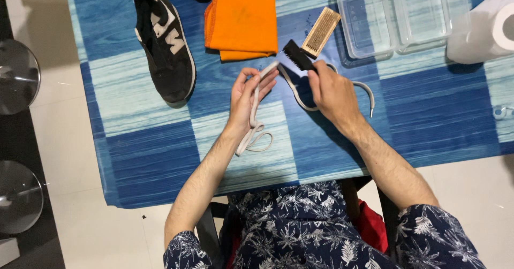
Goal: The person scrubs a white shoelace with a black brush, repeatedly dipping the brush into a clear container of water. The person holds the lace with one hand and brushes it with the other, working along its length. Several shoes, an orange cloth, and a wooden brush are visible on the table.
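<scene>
Blue patchwork counter point(428, 114), pale tile floor point(69, 140); two clear tubs point(369, 23); your left hand point(247, 95) pinches white shoelace point(256, 124); right hand point(332, 92) grips black brush point(297, 55).

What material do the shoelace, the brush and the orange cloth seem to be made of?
The shoelace looks like flat woven fabric, off-white and matte: it bends limply over the left hand. The brush, in the right hand, seems to have a pale wooden back and dark stiff bristles. The orange cloth looks soft, perhaps microfibre, folded with stitched edges.
</scene>
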